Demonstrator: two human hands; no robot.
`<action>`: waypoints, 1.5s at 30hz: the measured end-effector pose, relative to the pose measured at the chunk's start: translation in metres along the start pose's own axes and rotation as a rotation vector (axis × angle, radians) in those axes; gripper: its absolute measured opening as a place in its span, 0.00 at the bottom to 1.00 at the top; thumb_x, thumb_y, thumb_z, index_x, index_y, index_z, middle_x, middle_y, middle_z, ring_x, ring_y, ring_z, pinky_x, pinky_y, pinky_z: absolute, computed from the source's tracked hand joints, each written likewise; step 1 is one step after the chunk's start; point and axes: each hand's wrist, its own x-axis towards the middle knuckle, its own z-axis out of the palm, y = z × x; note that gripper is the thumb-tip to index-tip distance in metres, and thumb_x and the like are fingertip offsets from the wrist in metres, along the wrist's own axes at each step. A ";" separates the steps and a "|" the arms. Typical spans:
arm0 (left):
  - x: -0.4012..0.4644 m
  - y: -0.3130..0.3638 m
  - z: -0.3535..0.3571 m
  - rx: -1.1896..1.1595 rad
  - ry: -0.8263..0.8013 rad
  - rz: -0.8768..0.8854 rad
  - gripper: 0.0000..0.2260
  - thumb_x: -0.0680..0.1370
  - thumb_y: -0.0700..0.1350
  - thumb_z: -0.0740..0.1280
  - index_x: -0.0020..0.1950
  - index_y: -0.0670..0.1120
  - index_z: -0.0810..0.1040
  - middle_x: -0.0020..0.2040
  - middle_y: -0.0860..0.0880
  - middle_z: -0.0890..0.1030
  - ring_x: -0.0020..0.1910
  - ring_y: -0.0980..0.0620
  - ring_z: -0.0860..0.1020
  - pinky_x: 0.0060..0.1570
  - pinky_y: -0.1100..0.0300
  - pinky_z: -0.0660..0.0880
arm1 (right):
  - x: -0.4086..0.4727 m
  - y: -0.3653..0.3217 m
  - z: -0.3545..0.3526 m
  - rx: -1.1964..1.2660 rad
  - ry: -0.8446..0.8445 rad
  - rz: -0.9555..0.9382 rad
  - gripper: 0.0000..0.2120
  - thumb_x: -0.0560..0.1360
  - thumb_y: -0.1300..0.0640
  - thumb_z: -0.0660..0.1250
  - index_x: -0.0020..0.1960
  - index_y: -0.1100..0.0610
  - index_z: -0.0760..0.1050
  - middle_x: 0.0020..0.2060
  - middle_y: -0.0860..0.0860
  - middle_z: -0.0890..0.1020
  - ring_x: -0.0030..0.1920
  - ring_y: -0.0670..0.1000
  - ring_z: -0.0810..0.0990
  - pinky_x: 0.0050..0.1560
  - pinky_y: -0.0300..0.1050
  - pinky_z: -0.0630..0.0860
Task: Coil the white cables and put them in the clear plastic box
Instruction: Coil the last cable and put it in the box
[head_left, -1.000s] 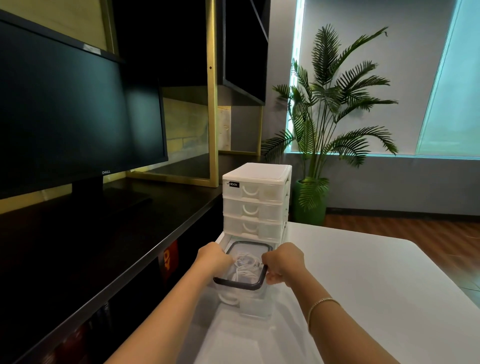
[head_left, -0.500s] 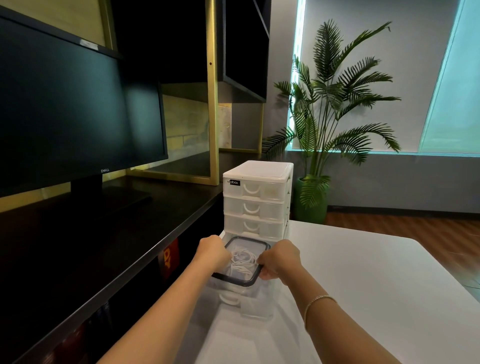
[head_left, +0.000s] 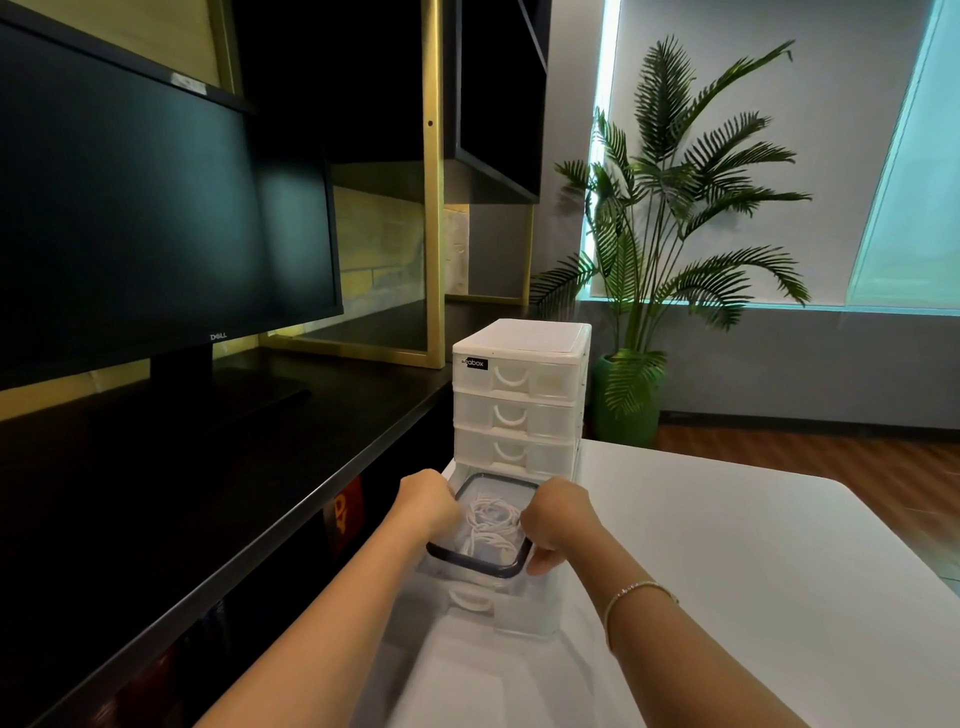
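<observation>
Both hands are on the clear plastic box (head_left: 475, 564), the one with the dark rim. The left hand (head_left: 427, 501) grips its left edge and the right hand (head_left: 558, 525) its right edge, fingers curled round the rim. The white cables (head_left: 491, 525) sit coiled inside it. The box is in the pulled-out bottom drawer (head_left: 475, 603) of the white drawer tower (head_left: 519, 400) on the white table (head_left: 727, 571).
</observation>
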 end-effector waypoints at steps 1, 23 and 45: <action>0.002 -0.001 0.000 -0.010 0.015 -0.009 0.10 0.77 0.40 0.64 0.56 0.40 0.78 0.52 0.44 0.79 0.50 0.47 0.78 0.49 0.59 0.78 | 0.001 0.001 0.000 0.002 0.003 -0.002 0.10 0.74 0.61 0.68 0.54 0.62 0.77 0.41 0.52 0.76 0.42 0.50 0.79 0.45 0.36 0.76; -0.003 -0.007 -0.005 -0.313 0.065 -0.071 0.11 0.76 0.36 0.66 0.55 0.44 0.81 0.54 0.46 0.78 0.50 0.49 0.76 0.47 0.60 0.76 | 0.002 -0.004 0.010 0.259 0.062 0.140 0.12 0.74 0.62 0.68 0.34 0.58 0.69 0.24 0.51 0.79 0.28 0.49 0.79 0.28 0.32 0.75; -0.013 -0.004 -0.010 -0.194 0.008 0.009 0.14 0.78 0.32 0.60 0.59 0.43 0.79 0.57 0.44 0.76 0.49 0.49 0.73 0.48 0.61 0.75 | -0.005 -0.010 0.000 0.248 0.031 0.051 0.12 0.77 0.62 0.63 0.35 0.58 0.67 0.46 0.59 0.82 0.47 0.56 0.84 0.35 0.37 0.77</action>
